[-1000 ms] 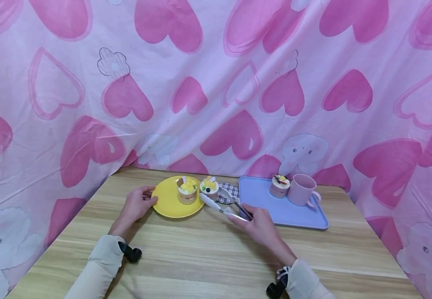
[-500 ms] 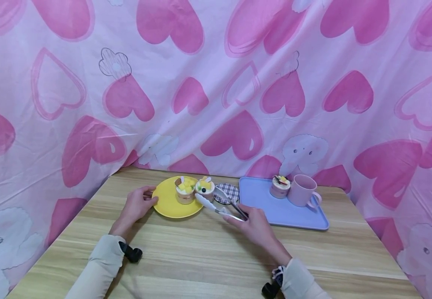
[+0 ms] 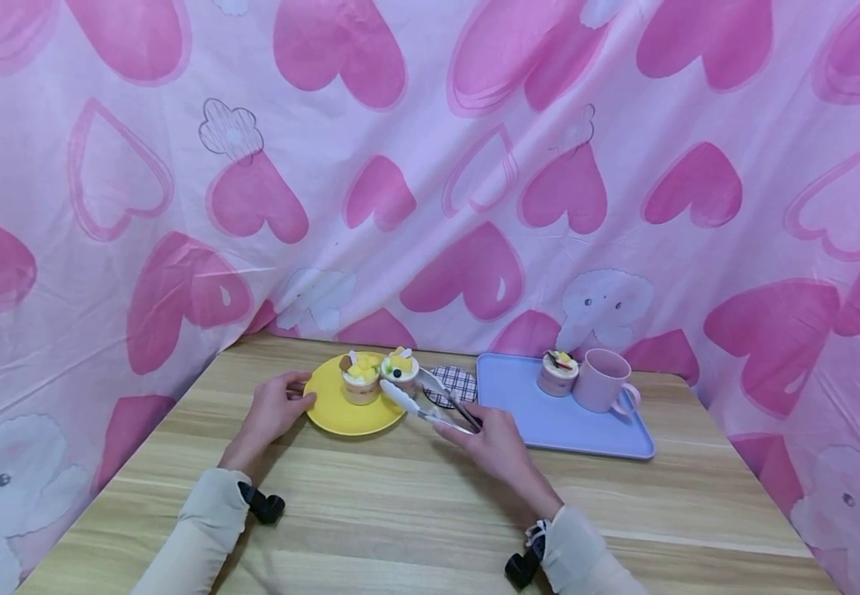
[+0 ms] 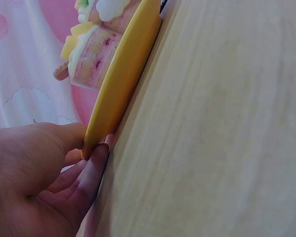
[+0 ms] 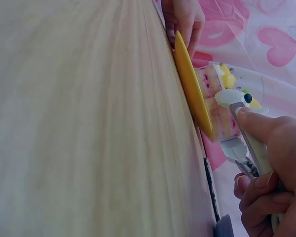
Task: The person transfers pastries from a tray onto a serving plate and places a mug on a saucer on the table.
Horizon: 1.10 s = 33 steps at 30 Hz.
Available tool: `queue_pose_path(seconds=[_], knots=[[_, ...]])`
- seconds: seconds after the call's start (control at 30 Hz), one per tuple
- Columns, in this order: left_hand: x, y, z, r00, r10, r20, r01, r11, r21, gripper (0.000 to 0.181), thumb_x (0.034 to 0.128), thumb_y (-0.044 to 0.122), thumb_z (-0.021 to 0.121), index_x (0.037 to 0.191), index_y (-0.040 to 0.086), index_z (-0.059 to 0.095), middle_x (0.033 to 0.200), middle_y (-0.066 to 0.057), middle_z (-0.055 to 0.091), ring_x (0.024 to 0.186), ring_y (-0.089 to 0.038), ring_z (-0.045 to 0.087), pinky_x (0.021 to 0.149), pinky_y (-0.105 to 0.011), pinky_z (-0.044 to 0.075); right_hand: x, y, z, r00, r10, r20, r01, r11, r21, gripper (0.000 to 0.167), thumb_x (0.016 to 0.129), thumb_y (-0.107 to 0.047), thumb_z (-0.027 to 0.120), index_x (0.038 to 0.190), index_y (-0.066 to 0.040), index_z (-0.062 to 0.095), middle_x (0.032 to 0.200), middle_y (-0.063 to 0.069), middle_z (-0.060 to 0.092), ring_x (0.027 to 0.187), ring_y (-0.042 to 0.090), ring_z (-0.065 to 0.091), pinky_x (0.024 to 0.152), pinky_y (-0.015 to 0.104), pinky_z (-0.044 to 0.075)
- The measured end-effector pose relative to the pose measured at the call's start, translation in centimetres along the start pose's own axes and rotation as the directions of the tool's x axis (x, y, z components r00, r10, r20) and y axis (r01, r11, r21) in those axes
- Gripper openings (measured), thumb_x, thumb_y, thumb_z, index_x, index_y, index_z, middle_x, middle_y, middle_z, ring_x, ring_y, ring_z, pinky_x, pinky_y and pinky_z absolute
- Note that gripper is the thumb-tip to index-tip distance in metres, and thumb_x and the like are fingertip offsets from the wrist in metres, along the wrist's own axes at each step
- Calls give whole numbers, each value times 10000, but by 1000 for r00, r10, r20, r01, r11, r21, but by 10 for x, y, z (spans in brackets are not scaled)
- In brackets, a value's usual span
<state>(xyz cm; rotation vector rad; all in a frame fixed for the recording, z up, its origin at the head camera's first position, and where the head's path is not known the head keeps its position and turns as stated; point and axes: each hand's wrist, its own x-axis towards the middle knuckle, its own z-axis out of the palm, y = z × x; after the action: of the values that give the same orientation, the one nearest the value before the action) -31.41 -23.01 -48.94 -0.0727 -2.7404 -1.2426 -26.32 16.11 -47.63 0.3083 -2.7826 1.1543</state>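
Observation:
My left hand (image 3: 272, 413) pinches the left rim of the yellow plate (image 4: 119, 81), thumb above and fingers underneath in the left wrist view. My right hand (image 3: 495, 445) grips a pair of tongs (image 5: 249, 136) with white heads. Between those heads is a dessert cup (image 3: 400, 369) topped with yellow fruit and a dark berry. It stands upright at the plate's right side. Another fruit-topped dessert cup (image 3: 360, 382) sits close against it, more toward the middle of the plate. Part of the gripped cup is hidden behind a tong head in the right wrist view.
A black-and-white checked round mat (image 3: 452, 385) lies between the plate and a blue tray (image 3: 571, 430). On the tray stand a third dessert cup (image 3: 558, 373) and a pink mug (image 3: 602, 380). A heart-patterned pink cloth (image 3: 459, 273) hangs behind the table.
My right hand has moved left with the tongs, and the dessert cup between them has shifted left onto the plate. The other cup has slid slightly left. My left hand stays at the rim.

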Motion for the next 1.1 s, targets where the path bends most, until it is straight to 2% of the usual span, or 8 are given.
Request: queue_pose_path(seconds=[0.17,0.33,0.5,0.73,0.93,1.1], knots=[[0,1,1,1000,-17,7,17,1000,0,492,1026,129,722,1470,-51,610,1326,-283,717,1167,-380,745,1011,-489,641,2,-3,5,1000,-3,13,3,1000,-17,724,877,-664,814,1398,-166,747,728,-41,404,687,131,425,540,256,348],[2,2,0,1000,-26,9,26,1000,3,495,1030,133,716,1478,-46,605,1336,-280,713,1172,-378,742,1015,-490,639,-2,-9,7,999,26,48,-24,999,-37,764,852,-700,814,1417,-192,735,745,-36,471,710,138,470,542,261,360],[1,4,-1,1000,-24,11,24,1000,-4,494,1025,123,716,1475,-50,606,1334,-284,713,1169,-378,748,1010,-483,642,-7,-18,10,997,-12,74,15,999,-41,670,869,-682,810,1330,-197,779,695,-63,437,638,109,429,515,245,364],[1,3,-1,1000,-24,11,24,1000,-3,487,1020,110,715,1466,-54,611,1319,-285,720,1163,-383,752,1005,-481,645,-12,-27,19,992,-40,119,42,999,-15,737,866,-703,797,1427,-230,727,683,-89,435,622,82,409,516,227,363],[0,2,-1,999,-33,15,33,999,3,488,1021,114,715,1470,-47,611,1324,-284,718,1166,-381,751,1008,-484,643,-14,-29,23,990,-59,127,61,998,-14,647,861,-730,784,1296,-251,789,707,-88,439,686,101,442,555,240,366],[0,3,-1,999,-36,21,36,999,1,492,1020,119,718,1472,-44,611,1329,-283,715,1168,-377,750,1003,-477,646,-16,-27,19,991,-58,122,59,998,-11,571,854,-732,790,1160,-250,805,695,-86,434,659,99,433,538,247,362]])
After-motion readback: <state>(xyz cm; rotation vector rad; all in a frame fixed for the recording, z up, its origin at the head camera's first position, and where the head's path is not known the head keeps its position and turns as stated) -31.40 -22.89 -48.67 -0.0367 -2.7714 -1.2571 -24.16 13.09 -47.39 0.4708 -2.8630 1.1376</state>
